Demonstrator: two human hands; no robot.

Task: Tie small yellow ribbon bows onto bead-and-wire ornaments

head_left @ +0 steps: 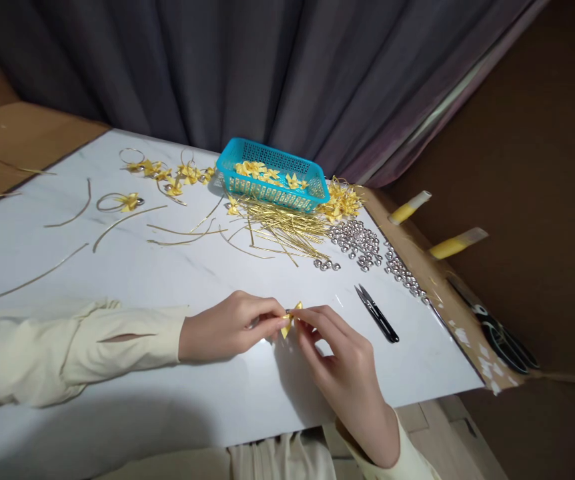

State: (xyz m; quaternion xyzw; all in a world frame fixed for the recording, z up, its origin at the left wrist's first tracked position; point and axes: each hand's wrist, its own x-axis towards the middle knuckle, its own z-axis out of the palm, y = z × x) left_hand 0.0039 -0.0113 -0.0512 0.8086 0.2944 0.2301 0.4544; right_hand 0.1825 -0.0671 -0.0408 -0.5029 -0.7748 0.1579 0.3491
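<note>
Between my two hands, just above the white tabletop (247,390), is a small yellow ribbon flower (286,328). My left hand (235,325) pinches it from the left with thumb and forefinger. From the right, the fingertips of my right hand (340,357) close on its upper edge. A small dark or silvery bit shows at the top of the flower, too small to name for sure. Thread snips (377,315) with black handles lie to the right of my right hand. Beyond my hands are silver beads (357,240) and a heap of gold cords (285,227).
A turquoise basket (272,193) holding yellow ribbon flowers stands at the back. More flowers (340,200) are heaped beside it, and several with cord loops (130,202) lie at left. Scissors (505,343) and two yellow-filled tubes (457,245) sit along the right edge.
</note>
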